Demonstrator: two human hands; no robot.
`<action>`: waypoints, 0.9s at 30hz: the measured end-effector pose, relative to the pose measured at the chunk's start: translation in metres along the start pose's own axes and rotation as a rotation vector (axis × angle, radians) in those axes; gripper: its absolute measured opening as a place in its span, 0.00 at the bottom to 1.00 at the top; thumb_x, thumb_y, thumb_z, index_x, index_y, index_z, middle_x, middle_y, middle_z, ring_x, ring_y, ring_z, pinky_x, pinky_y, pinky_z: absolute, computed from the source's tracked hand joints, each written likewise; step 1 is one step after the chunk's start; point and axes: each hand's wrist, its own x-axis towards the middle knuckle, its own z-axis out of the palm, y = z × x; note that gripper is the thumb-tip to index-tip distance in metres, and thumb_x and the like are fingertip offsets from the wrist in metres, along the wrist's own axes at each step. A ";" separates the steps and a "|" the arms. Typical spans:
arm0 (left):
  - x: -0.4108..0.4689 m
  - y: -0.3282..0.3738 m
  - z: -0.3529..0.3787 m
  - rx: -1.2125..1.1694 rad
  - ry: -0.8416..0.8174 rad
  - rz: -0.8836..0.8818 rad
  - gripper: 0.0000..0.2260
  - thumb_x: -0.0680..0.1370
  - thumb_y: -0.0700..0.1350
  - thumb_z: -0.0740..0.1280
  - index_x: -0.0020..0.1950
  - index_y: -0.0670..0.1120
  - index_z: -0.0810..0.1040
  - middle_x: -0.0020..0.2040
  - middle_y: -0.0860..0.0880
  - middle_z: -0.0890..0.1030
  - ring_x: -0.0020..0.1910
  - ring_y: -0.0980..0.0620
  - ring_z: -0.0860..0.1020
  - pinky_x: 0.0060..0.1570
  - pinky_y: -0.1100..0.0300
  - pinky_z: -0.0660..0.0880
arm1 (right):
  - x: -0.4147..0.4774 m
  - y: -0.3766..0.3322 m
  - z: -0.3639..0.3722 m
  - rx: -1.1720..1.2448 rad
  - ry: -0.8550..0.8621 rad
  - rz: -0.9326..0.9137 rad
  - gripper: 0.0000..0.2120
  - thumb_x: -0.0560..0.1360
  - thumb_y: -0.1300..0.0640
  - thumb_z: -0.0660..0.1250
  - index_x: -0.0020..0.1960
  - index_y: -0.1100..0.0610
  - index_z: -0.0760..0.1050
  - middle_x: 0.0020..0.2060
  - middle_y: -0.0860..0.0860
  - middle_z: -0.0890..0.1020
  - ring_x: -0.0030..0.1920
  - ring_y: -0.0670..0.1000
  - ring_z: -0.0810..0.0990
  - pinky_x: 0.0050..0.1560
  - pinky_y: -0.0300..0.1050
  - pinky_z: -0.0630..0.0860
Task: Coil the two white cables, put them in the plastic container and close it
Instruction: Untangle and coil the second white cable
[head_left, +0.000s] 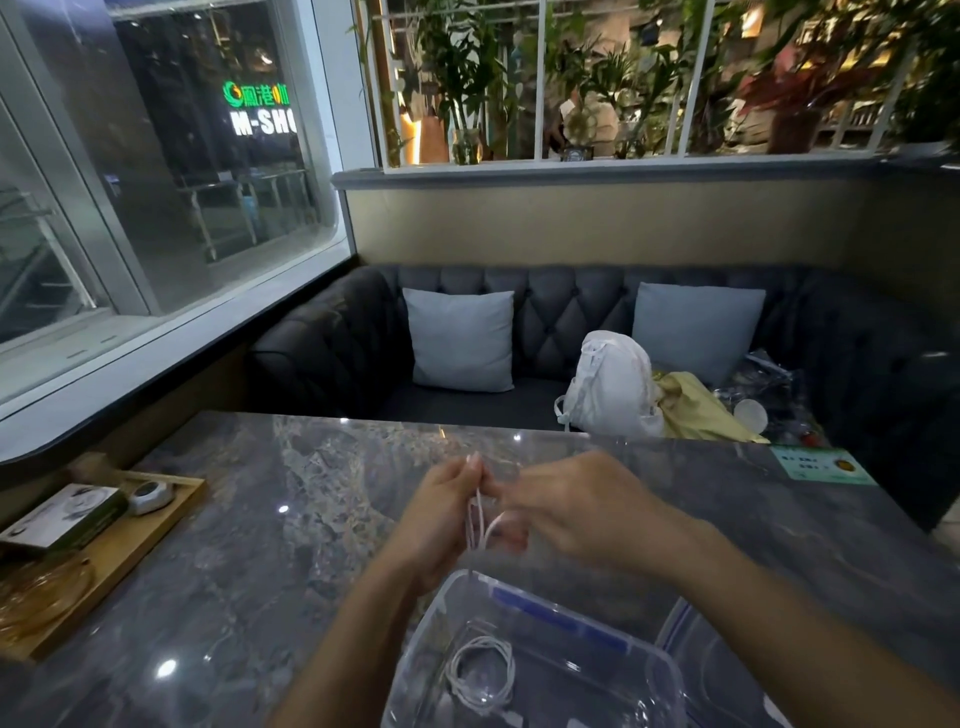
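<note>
White cable (480, 519) between hands (above container (649, 670))

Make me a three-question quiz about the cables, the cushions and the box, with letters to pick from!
1. Where is the coiled white cable?
A. in the clear plastic container
B. on the wooden tray
C. on the sofa

2. How many light cushions are on the sofa?
A. one
B. two
C. four

3. The container is:
A. shut
B. open
C. upside down

Answers:
1 A, the coil lies on its clear bottom.
2 B, a left cushion and a right cushion.
3 B, nothing covers it while the left hand and right hand wind the second white cable.
</note>
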 end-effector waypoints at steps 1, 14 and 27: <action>-0.002 0.000 0.001 0.061 -0.028 -0.009 0.13 0.82 0.45 0.53 0.43 0.39 0.70 0.25 0.47 0.78 0.20 0.51 0.73 0.21 0.62 0.72 | -0.001 0.005 0.001 0.019 0.061 0.017 0.12 0.75 0.49 0.61 0.48 0.53 0.80 0.42 0.48 0.84 0.43 0.49 0.81 0.39 0.42 0.73; -0.009 -0.001 0.004 0.190 0.007 -0.085 0.24 0.78 0.50 0.59 0.22 0.51 0.60 0.18 0.55 0.59 0.17 0.57 0.54 0.18 0.69 0.53 | -0.009 0.043 0.048 0.620 0.075 0.477 0.08 0.75 0.56 0.65 0.47 0.56 0.82 0.37 0.50 0.84 0.39 0.46 0.79 0.45 0.45 0.76; 0.004 -0.001 0.016 -0.119 0.216 -0.105 0.19 0.78 0.51 0.62 0.29 0.46 0.67 0.19 0.54 0.59 0.16 0.59 0.55 0.16 0.70 0.54 | -0.005 0.020 0.062 1.583 0.259 0.634 0.08 0.78 0.63 0.57 0.47 0.62 0.74 0.28 0.51 0.75 0.27 0.48 0.75 0.33 0.40 0.75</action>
